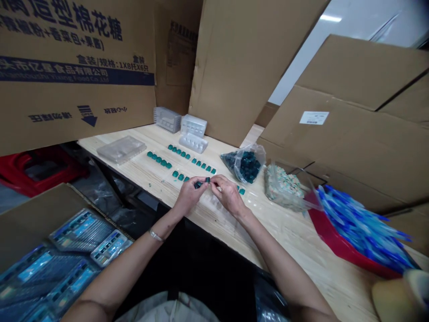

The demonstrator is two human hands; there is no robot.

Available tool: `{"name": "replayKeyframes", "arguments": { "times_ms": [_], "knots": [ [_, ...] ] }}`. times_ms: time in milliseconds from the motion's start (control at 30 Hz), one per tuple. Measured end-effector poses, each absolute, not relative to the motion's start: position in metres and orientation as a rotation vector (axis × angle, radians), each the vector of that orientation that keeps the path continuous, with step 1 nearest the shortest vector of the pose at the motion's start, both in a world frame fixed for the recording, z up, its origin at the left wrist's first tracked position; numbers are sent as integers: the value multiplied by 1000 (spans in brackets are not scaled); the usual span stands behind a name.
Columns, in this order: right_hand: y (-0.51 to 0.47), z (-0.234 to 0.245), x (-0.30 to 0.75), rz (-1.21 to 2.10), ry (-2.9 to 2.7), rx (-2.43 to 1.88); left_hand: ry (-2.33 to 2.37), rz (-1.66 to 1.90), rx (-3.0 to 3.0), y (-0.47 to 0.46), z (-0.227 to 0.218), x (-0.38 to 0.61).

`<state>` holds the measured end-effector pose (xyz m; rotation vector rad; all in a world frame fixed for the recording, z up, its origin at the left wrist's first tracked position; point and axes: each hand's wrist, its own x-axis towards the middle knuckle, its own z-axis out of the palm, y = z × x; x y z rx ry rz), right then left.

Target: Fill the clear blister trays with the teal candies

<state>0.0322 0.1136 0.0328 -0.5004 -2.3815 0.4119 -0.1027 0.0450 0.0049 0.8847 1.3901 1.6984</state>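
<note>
My left hand (190, 193) and my right hand (227, 192) meet over the wooden table (301, 250), fingers pinched together. Between the fingertips sits a small dark teal piece (203, 182); my left hand also holds teal pieces (198, 184). Rows of small teal pieces (182, 161) lie on the table just beyond the hands. A clear bag of the same dark teal pieces (247, 164) rests to the right of them.
A bag of pale small parts (283, 188), a red bin with blue items (355, 228), clear plastic trays (121, 148) and white holders (193, 132) sit on the table. Cardboard boxes (241, 62) wall the back. An open box of blister packs (67, 255) stands at lower left.
</note>
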Motion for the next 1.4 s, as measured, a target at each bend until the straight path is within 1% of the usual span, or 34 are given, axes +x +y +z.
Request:
{"name": "replayKeyframes", "arguments": {
  "times_ms": [133,367,533,633,733,867,1033,1133,1233,1400],
  "knots": [
    [115,28,28,488,-2303,-586,1657,1740,1113,52,3,-103],
    [116,28,28,366,-2380,-562,1665,1687,1255,59,-1,-103],
    [118,25,30,521,-2307,-579,1746,1684,1340,62,2,-106],
    [114,22,28,556,-2263,-642,1717,1655,1365,60,5,-106],
    [110,19,24,500,-2217,-755,1643,1663,1408,56,7,-104],
    [110,19,21,330,-2227,-851,1579,1669,1431,51,10,-101],
    [115,24,21,207,-2201,-872,1640,1699,1556,53,12,-102],
    [116,25,22,361,-2171,-892,1650,1682,1548,60,11,-105],
    [117,21,23,717,-2082,-925,1634,1634,1485,65,7,-108],
    [120,21,30,1192,-1913,-936,1596,1653,1726,57,-3,-108]
  ]
}}
